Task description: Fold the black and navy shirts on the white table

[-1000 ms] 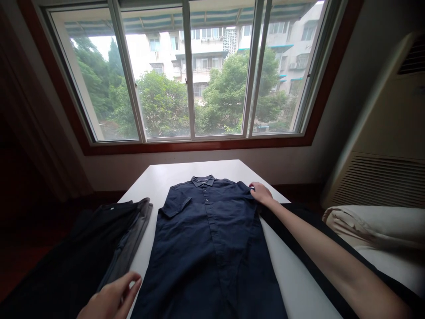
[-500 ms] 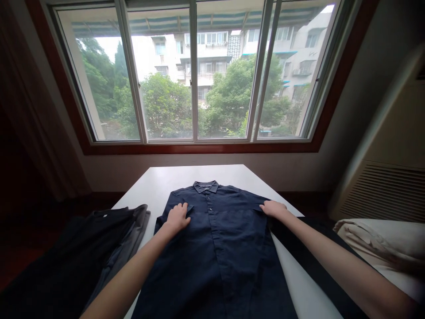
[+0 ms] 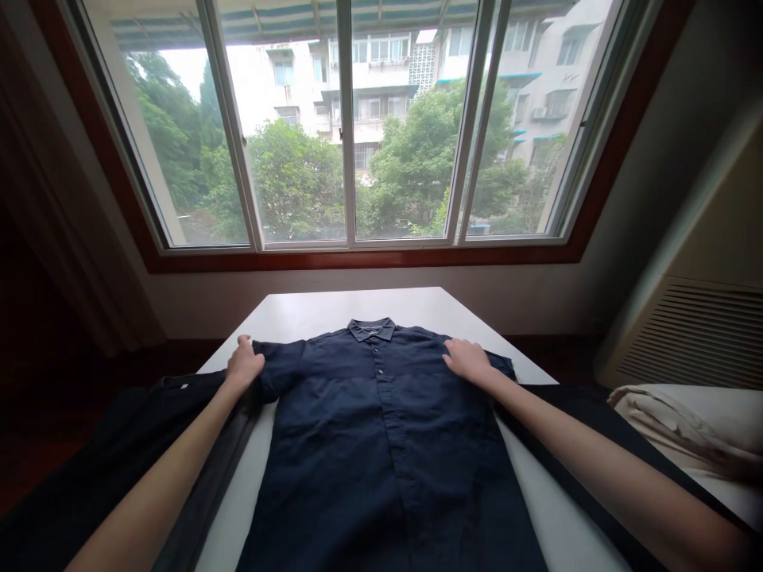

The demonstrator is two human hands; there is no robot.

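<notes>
A dark navy short-sleeved shirt [image 3: 351, 445] lies front up, its collar at the far end and its button placket running down the middle. My left hand [image 3: 244, 364] is closed at the cuff of the sleeve on the left, which is stretched out sideways. Over on the right, my right hand [image 3: 468, 359] rests on the shirt's shoulder, fingers lying on the cloth. The sleeve on that side extends past my wrist, partly covered by my hand and forearm. Beneath the shirt is a white table [image 3: 298, 306].
Dark folded clothes [image 3: 131, 429] lie along the left side, partly under the stretched sleeve. Black cloth [image 3: 572, 429] lies on the right, beside a beige bundle of fabric [image 3: 668, 421]. Beyond the table are a wall and a window [image 3: 358, 246].
My left hand has moved outward to the left, spreading the sleeve. My right hand has shifted inward and slightly up, from the sleeve onto the shoulder. The view has tilted slightly down.
</notes>
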